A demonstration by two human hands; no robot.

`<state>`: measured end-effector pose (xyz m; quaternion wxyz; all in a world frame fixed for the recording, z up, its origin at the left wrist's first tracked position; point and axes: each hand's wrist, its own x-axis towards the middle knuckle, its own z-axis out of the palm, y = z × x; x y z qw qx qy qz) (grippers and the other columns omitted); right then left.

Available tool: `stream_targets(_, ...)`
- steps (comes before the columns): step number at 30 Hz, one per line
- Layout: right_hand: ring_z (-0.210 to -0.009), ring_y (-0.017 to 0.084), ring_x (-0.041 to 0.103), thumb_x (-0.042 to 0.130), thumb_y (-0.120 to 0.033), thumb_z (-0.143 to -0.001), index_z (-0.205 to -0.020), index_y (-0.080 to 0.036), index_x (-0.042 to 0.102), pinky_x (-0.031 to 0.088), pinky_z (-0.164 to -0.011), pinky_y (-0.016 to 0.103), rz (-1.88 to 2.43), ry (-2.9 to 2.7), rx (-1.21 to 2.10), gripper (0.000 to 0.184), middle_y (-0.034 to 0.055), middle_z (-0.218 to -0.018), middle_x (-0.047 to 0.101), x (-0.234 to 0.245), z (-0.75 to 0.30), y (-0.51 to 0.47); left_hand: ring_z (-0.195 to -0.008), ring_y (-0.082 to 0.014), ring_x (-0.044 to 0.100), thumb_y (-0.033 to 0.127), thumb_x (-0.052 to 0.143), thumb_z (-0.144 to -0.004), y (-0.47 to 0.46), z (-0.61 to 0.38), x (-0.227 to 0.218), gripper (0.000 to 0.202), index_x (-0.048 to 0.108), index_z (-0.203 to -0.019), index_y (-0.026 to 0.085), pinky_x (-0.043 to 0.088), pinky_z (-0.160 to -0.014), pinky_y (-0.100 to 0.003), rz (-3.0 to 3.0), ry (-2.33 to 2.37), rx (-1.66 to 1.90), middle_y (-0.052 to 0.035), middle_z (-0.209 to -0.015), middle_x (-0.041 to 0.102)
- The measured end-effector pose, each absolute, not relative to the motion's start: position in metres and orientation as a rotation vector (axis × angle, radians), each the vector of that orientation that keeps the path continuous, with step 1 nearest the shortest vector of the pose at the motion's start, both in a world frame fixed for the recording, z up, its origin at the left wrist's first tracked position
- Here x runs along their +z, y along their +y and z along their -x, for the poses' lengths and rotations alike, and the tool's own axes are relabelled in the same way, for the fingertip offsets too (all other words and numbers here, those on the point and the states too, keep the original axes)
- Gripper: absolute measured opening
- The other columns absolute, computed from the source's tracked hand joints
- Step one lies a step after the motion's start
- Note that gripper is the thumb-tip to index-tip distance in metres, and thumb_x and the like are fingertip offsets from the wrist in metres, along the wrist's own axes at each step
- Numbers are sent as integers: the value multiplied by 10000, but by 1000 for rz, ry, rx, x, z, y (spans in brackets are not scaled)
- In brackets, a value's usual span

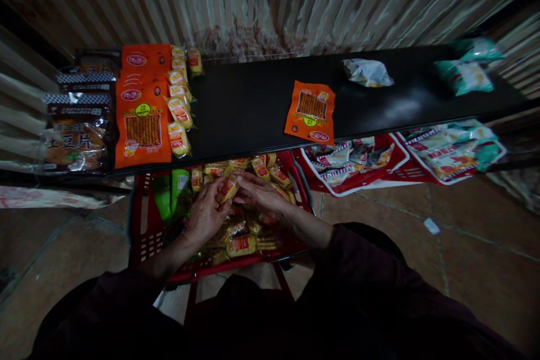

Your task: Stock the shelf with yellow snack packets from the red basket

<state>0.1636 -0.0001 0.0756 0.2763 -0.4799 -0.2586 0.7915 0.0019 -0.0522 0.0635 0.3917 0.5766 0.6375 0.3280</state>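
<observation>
Over a red shopping basket [143,225], I hold a small yellow snack packet [228,188] with a red-and-white label. My left hand [207,211] is closed around its left side, thumb and fingers curled. From the right, my right hand [260,196] has its fingers closed at the packet's other side; part of its grip is hidden. Below and around both hands lie many similar yellow packets [241,245] in the basket. A green bag [169,194] sits at the basket's left, beside my left hand.
The black shelf [244,101] carries dark snack bags [76,135], orange bags [143,124] and a row of yellow packets [179,109] at left. Farther right are a lone orange bag [312,112], a white packet [367,73] and teal bags [466,76]. Filled red baskets [363,177] stand below.
</observation>
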Motion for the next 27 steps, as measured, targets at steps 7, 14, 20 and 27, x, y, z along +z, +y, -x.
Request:
stream_targets(7,-811,131,649,694,-323,-765,-1019,-208,612,553,-738,278,1250,-615,2116,290,28,-970,677,69,-162,1,-1064,-238,540,216,590,-752,-53,-2,70,520,502,-1263,249,384,-983,-398,-1648,1627,787,-63,-1126,613)
stream_targets(14,-832,141,639,730,-345,-723,-1016,-216,630,537,-754,293,1304,-654,2051,336,26,-942,690,69,-162,2,-1057,-235,555,283,627,-743,-54,-3,75,385,595,-1124,236,435,-915,-366,-1346,1576,849,-72,-1124,622)
stream_targets(20,-827,138,629,766,-377,-660,-866,-205,611,527,-755,289,1291,-697,1985,310,17,-917,674,66,-161,1,-897,-222,618,373,595,-766,-53,-3,62,354,579,-1059,175,483,-757,-344,-1019,1527,782,-97,-1026,662)
stream_targets(27,-879,170,642,788,-387,-630,-962,-223,615,525,-794,313,1233,-730,1999,409,26,-911,692,62,-162,2,-760,-178,626,445,660,-693,-52,-7,70,376,565,-916,158,463,-581,-257,-792,1332,767,-90,-973,665)
